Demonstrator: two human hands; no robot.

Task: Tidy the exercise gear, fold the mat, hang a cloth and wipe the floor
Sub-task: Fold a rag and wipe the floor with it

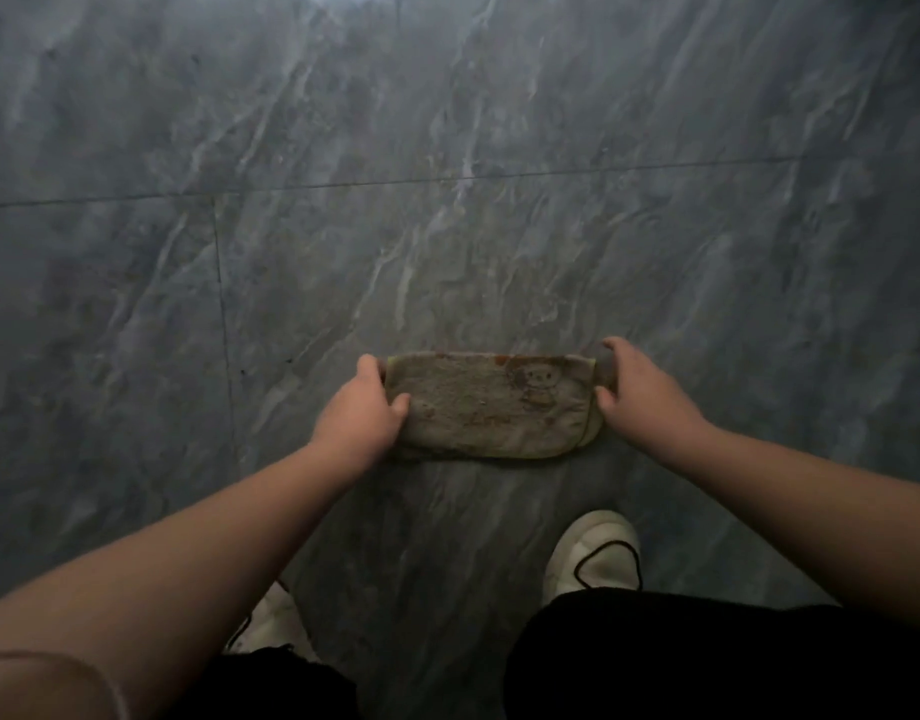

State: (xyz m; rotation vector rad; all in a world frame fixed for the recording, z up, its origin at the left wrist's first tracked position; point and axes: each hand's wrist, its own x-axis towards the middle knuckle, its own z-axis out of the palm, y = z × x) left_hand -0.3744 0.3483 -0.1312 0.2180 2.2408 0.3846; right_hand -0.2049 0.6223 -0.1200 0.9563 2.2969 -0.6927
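A folded cloth (491, 405) lies flat on the grey marbled floor (447, 200), stretched sideways between the two hands — it is a worn, brownish piece with a small cartoon figure drawn near its right end and a yellowish hem along the near edge. The left hand (361, 413) grips the cloth's left end, its fingers (368, 367) curled over the far edge and the thumb laid on top of the fabric. The right hand (642, 389) holds the right end the same way, fingers hooked round the far corner and the thumb pressing at the cloth's side. Both forearms reach forward and down, bare, converging on the cloth from the lower corners of the view. Nearer the body than the fingers, a white shoe (595, 556) stands on the floor just behind the right hand, and part of a second white shoe (273, 621) shows beneath the left forearm. Black trousers (707, 662) fill the bottom edge. Thin tile joints cross the floor beyond and left of the fingers — nothing lies on them.
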